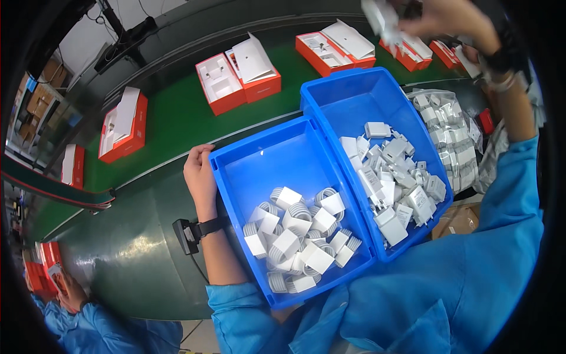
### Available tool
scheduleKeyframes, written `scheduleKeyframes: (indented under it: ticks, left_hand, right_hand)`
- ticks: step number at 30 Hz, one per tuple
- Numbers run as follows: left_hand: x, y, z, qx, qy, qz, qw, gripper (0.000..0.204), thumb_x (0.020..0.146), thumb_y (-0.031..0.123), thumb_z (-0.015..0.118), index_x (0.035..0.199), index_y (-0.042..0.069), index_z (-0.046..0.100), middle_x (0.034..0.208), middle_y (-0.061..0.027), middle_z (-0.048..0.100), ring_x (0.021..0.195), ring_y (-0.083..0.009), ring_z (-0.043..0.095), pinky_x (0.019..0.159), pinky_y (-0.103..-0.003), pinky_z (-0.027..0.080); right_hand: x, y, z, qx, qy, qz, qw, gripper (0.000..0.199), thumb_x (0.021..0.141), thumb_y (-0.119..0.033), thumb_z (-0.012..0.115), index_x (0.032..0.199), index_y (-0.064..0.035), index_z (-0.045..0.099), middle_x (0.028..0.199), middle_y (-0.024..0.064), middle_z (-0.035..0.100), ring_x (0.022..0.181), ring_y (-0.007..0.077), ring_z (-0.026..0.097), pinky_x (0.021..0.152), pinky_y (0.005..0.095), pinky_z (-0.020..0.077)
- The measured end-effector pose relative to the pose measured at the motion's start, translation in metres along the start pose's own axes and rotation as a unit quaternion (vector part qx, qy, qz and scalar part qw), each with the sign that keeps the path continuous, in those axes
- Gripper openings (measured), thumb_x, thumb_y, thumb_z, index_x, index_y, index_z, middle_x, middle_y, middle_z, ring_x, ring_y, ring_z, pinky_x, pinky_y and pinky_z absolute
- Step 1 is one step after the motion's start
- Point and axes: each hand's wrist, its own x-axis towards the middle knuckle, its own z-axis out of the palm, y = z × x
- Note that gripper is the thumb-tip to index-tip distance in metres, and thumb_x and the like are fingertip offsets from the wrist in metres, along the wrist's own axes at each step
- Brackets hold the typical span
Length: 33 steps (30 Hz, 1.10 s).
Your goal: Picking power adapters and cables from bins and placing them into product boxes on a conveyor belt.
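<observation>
My left hand is closed at the far left corner of a blue bin, its fingertips curled against the rim. Coiled white cables in paper bands lie in the near half of that bin. Beside it on the right, a second blue bin holds a heap of white plug chargers. High at the upper right, my right hand is closed on a white, partly see-through item, too blurred to name, above the line of boxes.
Open red-and-white boxes stand along a green conveyor beyond the bins. A clear bag of wrapped white pieces lies to the right. At lower left, a co-worker's hand holds something beside red boxes.
</observation>
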Motion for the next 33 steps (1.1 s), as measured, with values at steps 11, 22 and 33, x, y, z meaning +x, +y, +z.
scheduleKeyframes:
  ticks: [11,22,33]
  left_hand:
    - [0.007,-0.013,0.014,0.041,0.001,0.03,0.999,0.018,0.092,0.016,0.055,0.095,0.006,0.069,0.064,-0.0027,0.061,0.059,-0.0072,0.052,0.054,-0.027,0.04]
    - [-0.001,0.008,0.003,0.126,0.015,-0.048,0.991,0.02,0.091,0.021,0.054,0.096,0.009,0.069,0.066,-0.0072,0.064,0.061,-0.0223,0.061,0.062,-0.034,0.047]
    - [-0.002,0.001,0.01,0.043,0.004,-0.03,0.999,0.016,0.092,0.012,0.055,0.095,0.003,0.067,0.066,-0.0028,0.063,0.058,-0.0063,0.052,0.056,-0.025,0.041]
  right_hand:
    - [0.24,0.058,0.126,-0.041,-0.029,-0.109,0.993,0.047,0.066,-0.02,0.073,0.106,0.003,0.064,0.097,0.0186,0.067,0.087,0.0346,0.065,0.078,0.042,0.0519]
    - [0.274,0.084,0.266,-0.007,-0.059,0.025,0.998,0.055,0.071,-0.017,0.066,0.124,-0.0002,0.06,0.12,0.0155,0.059,0.116,0.0321,0.054,0.099,0.0391,0.0459]
    - [0.243,0.1,0.304,-0.041,-0.054,-0.017,0.998,0.023,0.076,-0.017,0.069,0.093,-0.001,0.072,0.119,0.0099,0.061,0.113,0.0256,0.056,0.091,0.0347,0.0505]
